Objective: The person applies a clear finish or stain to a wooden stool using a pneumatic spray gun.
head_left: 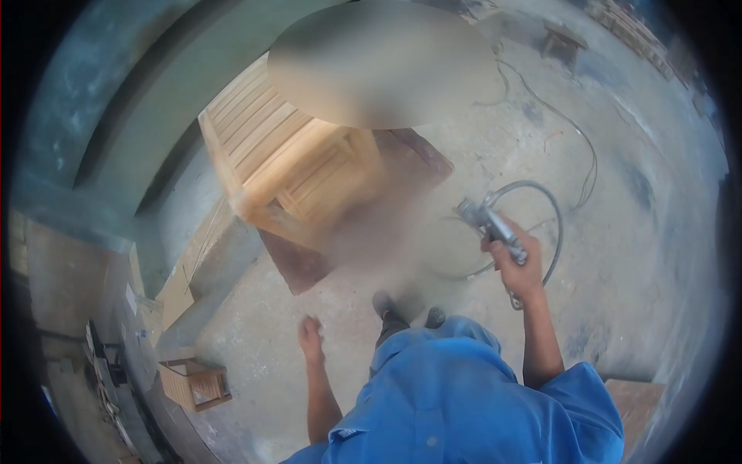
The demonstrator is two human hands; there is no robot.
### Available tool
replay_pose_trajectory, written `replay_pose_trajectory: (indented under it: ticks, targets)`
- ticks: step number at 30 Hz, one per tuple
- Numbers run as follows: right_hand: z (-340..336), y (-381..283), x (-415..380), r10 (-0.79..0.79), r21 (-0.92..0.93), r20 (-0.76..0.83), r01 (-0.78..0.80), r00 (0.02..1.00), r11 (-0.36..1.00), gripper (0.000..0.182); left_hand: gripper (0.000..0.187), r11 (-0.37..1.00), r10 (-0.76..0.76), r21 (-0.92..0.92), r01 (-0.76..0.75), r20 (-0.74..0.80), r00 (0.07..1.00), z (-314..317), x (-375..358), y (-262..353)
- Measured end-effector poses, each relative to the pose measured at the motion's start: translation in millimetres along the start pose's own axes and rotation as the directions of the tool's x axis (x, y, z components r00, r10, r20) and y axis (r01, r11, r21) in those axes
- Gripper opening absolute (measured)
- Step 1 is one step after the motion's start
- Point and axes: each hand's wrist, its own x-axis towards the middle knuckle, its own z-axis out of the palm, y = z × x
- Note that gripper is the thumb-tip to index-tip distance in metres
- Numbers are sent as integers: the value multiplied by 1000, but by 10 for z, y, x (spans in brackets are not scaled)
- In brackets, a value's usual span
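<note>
My right hand (519, 267) is wrapped round the grip of a metal spray gun (502, 232), held out to the right with its head toward the upper left. A grey hose (553, 205) loops from the gun round the hand. Low at my left side hangs my left hand (310, 336), slightly blurred. Its fingers are curled in, and I see nothing in them. In front of me stands a light wooden slatted piece of furniture (270, 147), apart from both hands. It rests on a dark reddish-brown board (297, 267). A blurred patch hides part of its far side.
A small wooden slatted crate (193, 383) sits on the floor at the lower left. Cardboard (176, 298) lies along the green wall structure (166, 93) on the left. A cable (583, 139) curves over the concrete floor (626, 232), with a small stool (563, 45) farther back.
</note>
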Motion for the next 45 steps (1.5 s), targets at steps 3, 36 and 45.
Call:
replay_pose_trajectory:
  ticks: [3, 36, 45]
  targets:
    - [165, 478, -220, 35, -76, 41, -32, 999, 997, 43, 59, 935, 355, 13, -355, -58, 933, 351, 349, 1341]
    - [2421, 571, 370, 60, -112, 247, -33, 967, 993, 48, 43, 699, 716, 91, -710, -80, 694, 943, 1158, 2847]
    - [2002, 465, 544, 160, 166, -108, -141, 981, 976, 46, 54, 798, 602, 89, -596, -91, 793, 366, 2326, 5003]
